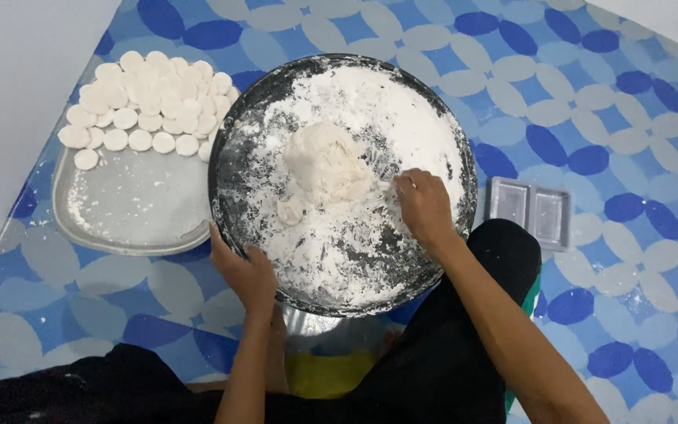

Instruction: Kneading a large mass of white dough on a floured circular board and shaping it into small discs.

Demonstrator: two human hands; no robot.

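2 bare hands worked at a wide, dark round pan (pixel 254 110) dusted thickly with white flour (pixel 402 118). Left hand (pixel 243 271) clasped the pan's near-left rim, thumb over the edge and fingers curled beneath it, so its hold was narrow and closed on the metal. Right hand (pixel 424 206) lay inside the pan on the floury surface, fingers bunched together with the tips pressed toward the lump of white dough (pixel 325 163); whether anything was pinched between those fingertips could not be told. That dough lump sat just left of the right hand's fingertips and up and to the right of the left hand's grasp, near the pan's middle. 1 small flattened piece of dough (pixel 290 210) lay just below the lump, between the 2 hands. Beyond the left hand's hold, farther out and to the left, a silvery tray (pixel 135 212) touched or slipped under the pan's rim, carrying many small round white dough discs (pixel 151 98) heaped at its far end, with a bare floury patch nearer. Right of the right hand, outside the pan, a clear plastic container (pixel 530 210) with 2 compartments rested on the blue and white patterned floor mat (pixel 590 102).
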